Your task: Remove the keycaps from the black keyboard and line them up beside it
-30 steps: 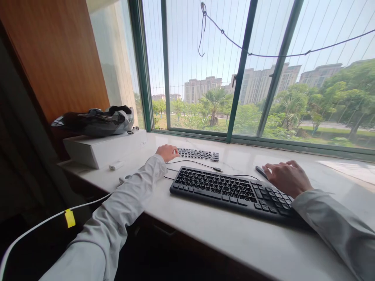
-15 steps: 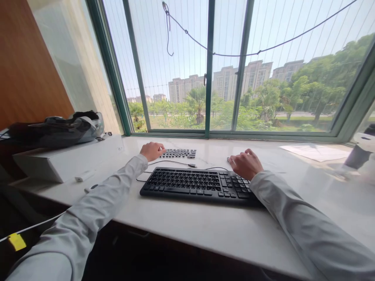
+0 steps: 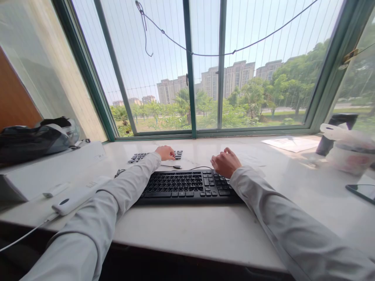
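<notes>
Left hand: I am seeing the left hand [image 3: 165, 152] lying palm down on the right end of a small black keyboard [image 3: 139, 157], fingers bent and touching the keys; I cannot tell whether it is gripping.
Right hand: the right hand [image 3: 225, 162] is resting with its fingers curled under, just behind the number pad of a full-size black keyboard [image 3: 181, 186]; I cannot tell whether anything is sitting inside the curl.
Small keyboard: it is lying flat near the window [image 3: 190, 78], behind the full-size keyboard and towards its left end, apart from it.
Full-size keyboard: it is sitting flat and square to me on the pale surface [image 3: 190, 230], between both sleeves.
Cable: a thin dark cable [image 3: 176, 167] is running between the two keyboards.
Left side: a white box [image 3: 67, 166] is carrying a dark bag [image 3: 26, 142]; a white device [image 3: 74, 196] with a white lead is lying just in front of the box.
Right side: papers [image 3: 288, 143] are lying by the window, and a phone [image 3: 363, 191] is lying flat at the far right, well apart from both hands.
</notes>
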Demonstrator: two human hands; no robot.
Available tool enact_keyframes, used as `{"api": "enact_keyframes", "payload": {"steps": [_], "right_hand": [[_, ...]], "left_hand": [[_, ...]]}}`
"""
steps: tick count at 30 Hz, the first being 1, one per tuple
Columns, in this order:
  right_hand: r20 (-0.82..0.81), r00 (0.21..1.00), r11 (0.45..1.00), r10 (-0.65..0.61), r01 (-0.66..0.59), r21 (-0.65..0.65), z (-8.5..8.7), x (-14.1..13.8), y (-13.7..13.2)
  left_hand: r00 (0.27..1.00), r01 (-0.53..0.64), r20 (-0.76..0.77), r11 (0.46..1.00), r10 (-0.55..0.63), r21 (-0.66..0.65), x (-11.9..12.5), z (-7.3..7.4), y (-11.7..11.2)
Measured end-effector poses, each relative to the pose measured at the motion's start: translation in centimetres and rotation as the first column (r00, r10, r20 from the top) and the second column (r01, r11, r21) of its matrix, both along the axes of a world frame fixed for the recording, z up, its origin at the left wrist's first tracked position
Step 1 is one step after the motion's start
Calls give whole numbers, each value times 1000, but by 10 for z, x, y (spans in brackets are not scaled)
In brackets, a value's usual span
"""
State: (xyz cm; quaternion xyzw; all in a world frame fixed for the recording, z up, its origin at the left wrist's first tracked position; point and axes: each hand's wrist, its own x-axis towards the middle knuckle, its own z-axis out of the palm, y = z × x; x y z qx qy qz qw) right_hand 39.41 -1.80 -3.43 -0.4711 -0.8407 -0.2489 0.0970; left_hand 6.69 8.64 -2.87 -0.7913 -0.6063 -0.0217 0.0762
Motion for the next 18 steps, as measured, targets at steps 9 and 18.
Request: {"api": "enact_keyframes", "payload": {"steps": [9,18], "right_hand": [[-20,996,996,92,-93,-16,5,-2,-5],[-347,888,863,302,-410,-296,5,-4,-10]], "left_hand": [[982,148,118,989,-148,9,21,23,-45],[760,554,487,820,-430,-141,67,20,-142]]}}
